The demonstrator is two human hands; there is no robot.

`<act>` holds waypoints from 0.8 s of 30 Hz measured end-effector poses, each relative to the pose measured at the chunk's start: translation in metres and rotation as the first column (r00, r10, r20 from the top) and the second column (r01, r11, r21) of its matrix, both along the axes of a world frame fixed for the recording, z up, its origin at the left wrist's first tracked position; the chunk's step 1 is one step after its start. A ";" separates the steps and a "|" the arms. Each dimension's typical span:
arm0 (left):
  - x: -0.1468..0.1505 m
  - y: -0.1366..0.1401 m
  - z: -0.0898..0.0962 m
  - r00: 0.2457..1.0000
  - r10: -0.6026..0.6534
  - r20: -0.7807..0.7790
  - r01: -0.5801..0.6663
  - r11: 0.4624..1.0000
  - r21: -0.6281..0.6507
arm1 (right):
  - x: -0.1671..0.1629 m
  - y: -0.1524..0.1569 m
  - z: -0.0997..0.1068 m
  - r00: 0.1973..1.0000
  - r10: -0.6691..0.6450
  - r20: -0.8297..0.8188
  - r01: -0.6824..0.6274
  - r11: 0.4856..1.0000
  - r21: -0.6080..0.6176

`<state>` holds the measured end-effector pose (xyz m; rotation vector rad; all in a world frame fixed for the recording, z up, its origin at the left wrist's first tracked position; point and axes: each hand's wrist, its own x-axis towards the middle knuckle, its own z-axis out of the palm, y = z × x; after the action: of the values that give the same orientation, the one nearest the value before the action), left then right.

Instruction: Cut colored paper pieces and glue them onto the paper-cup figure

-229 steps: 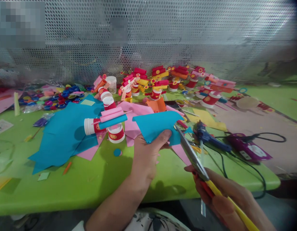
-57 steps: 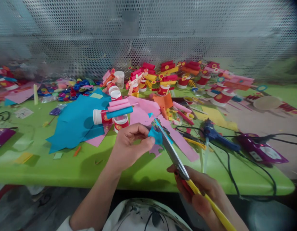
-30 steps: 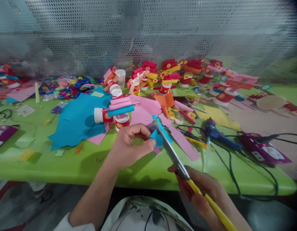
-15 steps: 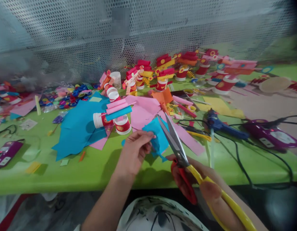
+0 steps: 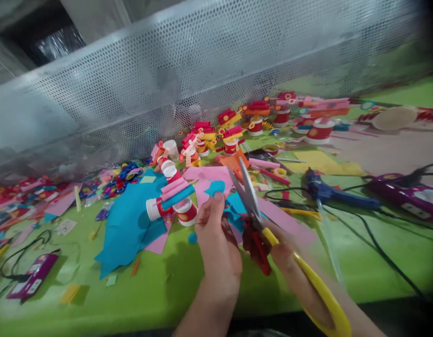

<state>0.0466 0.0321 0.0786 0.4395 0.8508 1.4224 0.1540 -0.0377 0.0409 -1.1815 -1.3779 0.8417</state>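
My left hand (image 5: 219, 234) pinches a small, unevenly cut piece of blue paper (image 5: 215, 187) between thumb and fingers, its edge rising above the thumb. In my right hand (image 5: 285, 262) are large scissors (image 5: 249, 199) with yellow and red handles, their blades parted and pointing away from me. The blades stand just right of the held piece. More cut blue paper (image 5: 236, 202) shows behind them, over pink paper (image 5: 216, 173). Left of my hands, red-and-white paper cups (image 5: 186, 213) carry pink and blue paper rolls (image 5: 177, 195). A small blue disc (image 5: 192, 238) lies on the table.
Large blue sheets (image 5: 128, 229) cover the green table (image 5: 149, 290) at left. A blue glue gun (image 5: 339, 192) and purple power strips (image 5: 406, 194), (image 5: 34, 276) trail black cables. Several finished cup models (image 5: 230, 140) line the perforated metal panel (image 5: 132, 89).
The view has tilted and shifted. My left hand has turned upright and raised a small blue piece, apart from the larger blue paper. The scissors stay in my right hand, blades still parted.
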 end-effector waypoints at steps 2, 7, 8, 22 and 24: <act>0.001 0.000 -0.004 1.000 0.007 -0.023 -0.007 1.000 -0.011 | -0.004 0.006 -0.004 1.000 0.006 0.005 -0.006 1.000 0.018; 0.004 0.002 -0.012 1.000 -0.018 0.025 0.019 0.999 -0.043 | -0.010 0.016 -0.001 0.996 0.009 -0.089 -0.002 0.997 0.077; 0.005 0.003 -0.012 0.999 -0.019 0.035 0.020 0.999 -0.044 | -0.010 0.017 -0.001 0.996 0.020 -0.092 -0.014 0.998 0.068; 0.007 0.005 -0.011 0.997 -0.074 0.013 0.075 0.995 -0.072 | -0.010 0.011 -0.008 1.000 -0.024 0.009 0.024 1.000 0.001; 0.008 0.004 -0.011 0.998 -0.051 0.044 0.054 0.997 -0.063 | -0.011 0.012 -0.007 0.999 -0.040 0.019 0.040 0.999 0.017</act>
<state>0.0547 0.0359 0.0681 0.3793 0.8430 1.3481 0.1430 -0.0261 0.0335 -1.2034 -1.3706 0.7908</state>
